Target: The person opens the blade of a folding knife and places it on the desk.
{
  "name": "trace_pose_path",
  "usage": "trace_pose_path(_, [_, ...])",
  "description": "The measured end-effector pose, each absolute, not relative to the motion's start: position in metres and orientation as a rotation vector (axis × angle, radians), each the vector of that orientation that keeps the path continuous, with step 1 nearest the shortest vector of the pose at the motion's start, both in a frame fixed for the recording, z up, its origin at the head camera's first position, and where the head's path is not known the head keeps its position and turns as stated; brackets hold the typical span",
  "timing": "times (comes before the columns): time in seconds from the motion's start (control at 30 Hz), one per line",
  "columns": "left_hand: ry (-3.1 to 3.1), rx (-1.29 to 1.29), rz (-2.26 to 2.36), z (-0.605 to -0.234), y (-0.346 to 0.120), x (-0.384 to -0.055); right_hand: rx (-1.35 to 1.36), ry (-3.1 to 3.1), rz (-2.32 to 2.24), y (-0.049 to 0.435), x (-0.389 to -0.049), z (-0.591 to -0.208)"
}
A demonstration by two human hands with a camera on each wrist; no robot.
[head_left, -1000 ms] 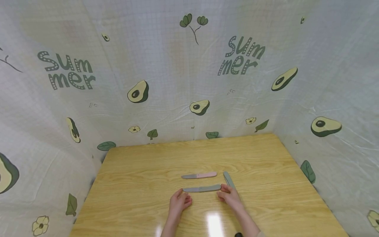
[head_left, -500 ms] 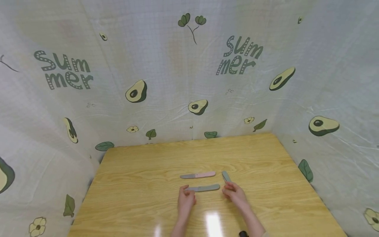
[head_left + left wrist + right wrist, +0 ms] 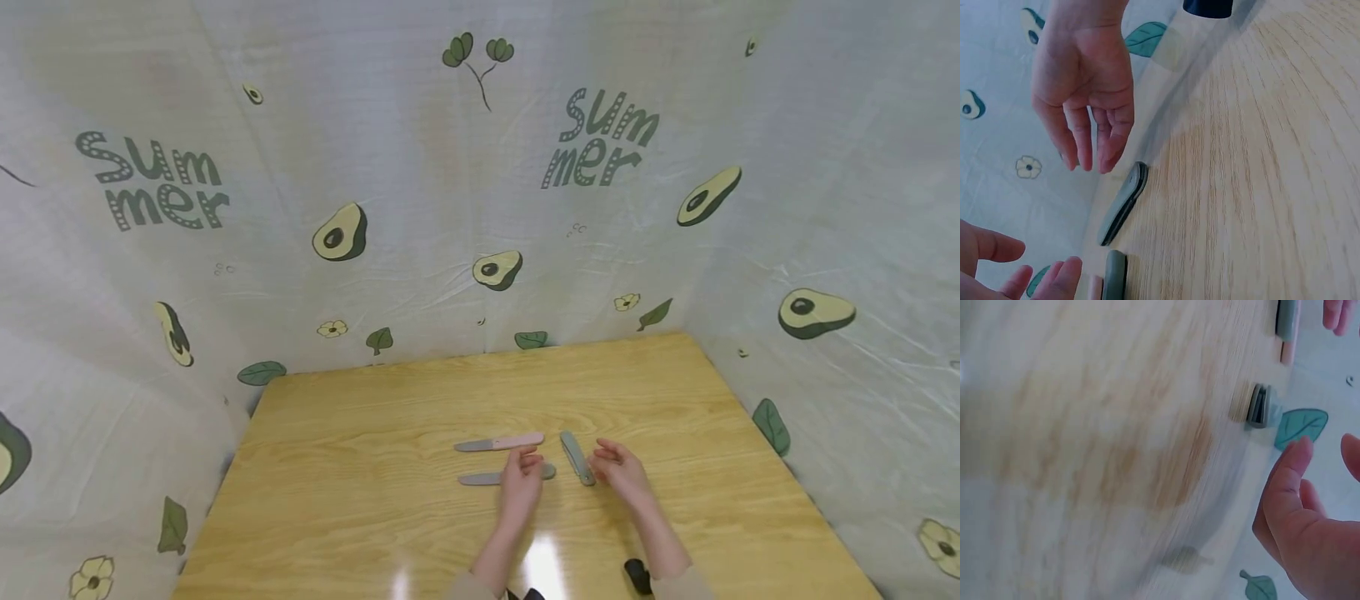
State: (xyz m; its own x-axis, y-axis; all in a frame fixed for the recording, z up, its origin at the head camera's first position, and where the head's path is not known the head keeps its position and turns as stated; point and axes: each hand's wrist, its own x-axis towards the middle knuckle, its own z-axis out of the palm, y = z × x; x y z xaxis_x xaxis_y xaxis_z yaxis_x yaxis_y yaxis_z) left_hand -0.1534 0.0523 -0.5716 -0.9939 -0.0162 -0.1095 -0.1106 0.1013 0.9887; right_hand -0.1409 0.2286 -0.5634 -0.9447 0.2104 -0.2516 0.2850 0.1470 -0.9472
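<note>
A folding knife with a grey-green handle (image 3: 576, 457) lies folded on the table, slanting between the hands. To its left, a second grey-green knife (image 3: 477, 479) lies unfolded, blade pointing left. My left hand (image 3: 521, 483) hovers over that one and covers its middle; its fingers are relaxed and hold nothing. Beyond it lies an unfolded knife with a pink handle (image 3: 519, 440), parallel to the grey-green one. My right hand (image 3: 624, 479) is just right of the folded knife, fingers loosely bent and apart from it, as the left wrist view shows with the folded knife (image 3: 1124, 203) below the fingertips.
The wooden table (image 3: 360, 417) meets a white cloth (image 3: 420, 167) printed with avocados and leaves at the back and sides. A black wrist device (image 3: 637, 575) sits beside the right forearm.
My left hand has left the blade end of the unfolded grey-green knife and moved right over its handle. My right hand has gone from that handle to the folded knife, then off to its right.
</note>
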Motion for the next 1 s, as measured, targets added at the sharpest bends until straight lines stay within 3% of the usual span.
trace_pose_path(0.47, [2.258, -0.067, 2.028, -0.575, 0.099, -0.16, 0.494, 2.271, -1.976, 0.235, -0.151, -0.57])
trace_pose_path(1.0, [2.316, -0.18, 1.996, -0.574, 0.111, -0.166, 0.486, 2.215, -2.021, 0.231, -0.155, -0.573])
